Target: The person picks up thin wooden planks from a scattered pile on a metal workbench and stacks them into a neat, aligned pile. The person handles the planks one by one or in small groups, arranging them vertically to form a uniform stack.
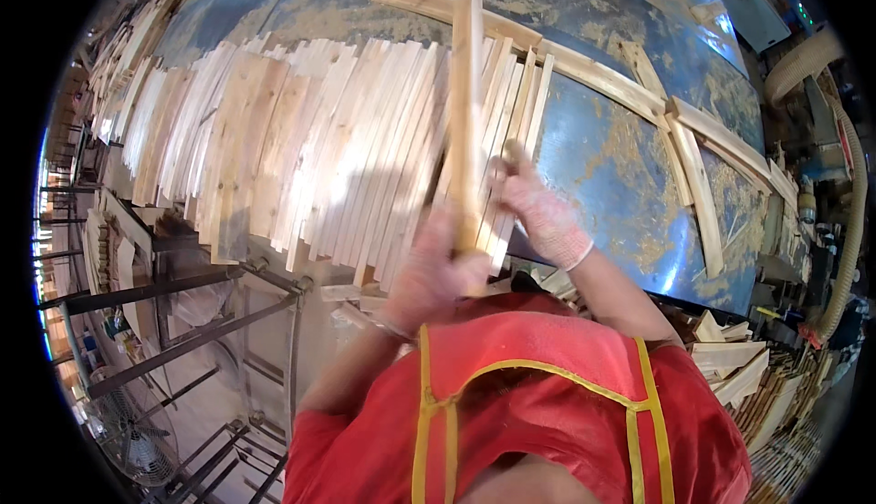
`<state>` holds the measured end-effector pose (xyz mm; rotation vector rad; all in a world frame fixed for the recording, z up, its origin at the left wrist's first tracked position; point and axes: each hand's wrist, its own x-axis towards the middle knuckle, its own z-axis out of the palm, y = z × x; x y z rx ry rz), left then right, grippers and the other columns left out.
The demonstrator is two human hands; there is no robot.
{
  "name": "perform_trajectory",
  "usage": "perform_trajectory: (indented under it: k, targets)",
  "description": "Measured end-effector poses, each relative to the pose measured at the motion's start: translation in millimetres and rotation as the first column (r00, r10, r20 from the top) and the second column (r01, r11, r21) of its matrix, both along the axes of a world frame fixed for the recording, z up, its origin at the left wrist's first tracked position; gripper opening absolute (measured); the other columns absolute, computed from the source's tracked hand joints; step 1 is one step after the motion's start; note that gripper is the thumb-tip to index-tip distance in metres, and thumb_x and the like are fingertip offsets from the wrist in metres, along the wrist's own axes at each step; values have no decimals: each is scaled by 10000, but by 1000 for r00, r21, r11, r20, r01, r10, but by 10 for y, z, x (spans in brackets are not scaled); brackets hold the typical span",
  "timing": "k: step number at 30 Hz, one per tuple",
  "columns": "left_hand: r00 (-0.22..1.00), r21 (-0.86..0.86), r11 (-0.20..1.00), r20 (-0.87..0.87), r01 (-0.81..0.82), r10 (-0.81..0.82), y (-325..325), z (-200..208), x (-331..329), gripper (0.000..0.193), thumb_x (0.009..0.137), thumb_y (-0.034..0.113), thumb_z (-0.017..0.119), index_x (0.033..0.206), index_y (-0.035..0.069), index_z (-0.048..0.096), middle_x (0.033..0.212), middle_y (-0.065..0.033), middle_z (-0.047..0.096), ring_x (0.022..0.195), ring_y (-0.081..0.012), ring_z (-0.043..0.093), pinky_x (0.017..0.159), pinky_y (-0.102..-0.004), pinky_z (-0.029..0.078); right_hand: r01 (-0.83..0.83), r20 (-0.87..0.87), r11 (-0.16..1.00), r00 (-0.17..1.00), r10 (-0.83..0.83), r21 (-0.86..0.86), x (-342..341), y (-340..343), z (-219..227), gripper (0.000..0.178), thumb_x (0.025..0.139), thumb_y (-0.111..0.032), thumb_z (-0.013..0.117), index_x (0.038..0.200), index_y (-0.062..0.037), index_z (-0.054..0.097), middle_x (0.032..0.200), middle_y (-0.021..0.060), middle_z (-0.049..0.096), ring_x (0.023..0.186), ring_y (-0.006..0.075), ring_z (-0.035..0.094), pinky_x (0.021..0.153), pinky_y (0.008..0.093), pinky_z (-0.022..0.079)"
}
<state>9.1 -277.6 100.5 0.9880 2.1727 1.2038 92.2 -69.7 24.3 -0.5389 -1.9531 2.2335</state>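
Observation:
A long pale wooden board [465, 93] stands out, raised over a row of strips and smeared by motion. My left hand [429, 267], in a whitish-pink work glove, is closed around its near end. To the right of the board, my gloved right hand [543, 212] has its fingers partly spread, close to the board's edge; blur hides whether they touch it. Beneath and left of the board, many narrow wooden strips [365, 157] lie side by side on the metal table [593, 176]. Some more strips show between the board and my right hand.
Loose wooden pieces [698, 194] lie crossed on the table's right side, among sawdust. A long batten [584, 71] runs behind the strips. At the lower left stands a metal frame [182, 285] with a fan [137, 440]. A ribbed hose [853, 221] hangs at far right, above stacked wood [785, 413].

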Motion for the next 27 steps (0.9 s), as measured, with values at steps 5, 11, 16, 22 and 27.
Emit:
perform_trajectory:
  k: [5,11,16,22,27]
  targets:
    - [699,-89,995,-714,-36,-38,-195,0,-198,521,860,264,772,1333,52,714,1275,-210,707,1244,-366,657,1164,-509,469,-309,265,914,934,239,265,-119,-187,486,934,864,-150,734,1689,-31,314,1451,217,601,1317,277,591,1123,377,470]
    - [596,-504,852,-732,-145,-332,-779,26,-773,73,945,184,659,933,112,666,820,-60,666,834,-257,720,827,-466,590,-243,125,140,819,560,960,-343,103,613,828,791,-90,815,1560,-38,514,1486,252,595,1415,429,558,1210,482,426]
    - [859,-401,829,-484,-391,171,-1365,-407,-1275,271,971,277,678,1164,91,715,961,-154,758,896,-321,760,822,-484,603,149,-116,598,989,-93,788,-282,646,34,878,853,-60,797,1639,-5,410,1599,258,518,1484,399,511,1242,488,388]
    - [710,-375,629,-547,-681,442,-1791,-542,-2124,266,967,280,678,1148,96,738,1044,-206,782,986,-410,767,849,-527,614,-58,495,816,819,-290,575,38,623,-856,941,943,-285,813,1669,46,314,1557,281,555,1392,342,585,1180,400,449]
    - [824,-433,765,-523,-477,218,-2142,-969,-3093,401,904,385,752,1034,6,772,1051,-248,781,977,-402,775,839,-508,624,29,484,968,862,-150,249,-149,168,-964,840,945,-316,831,1544,99,414,1409,261,649,1276,329,641,1127,409,486]
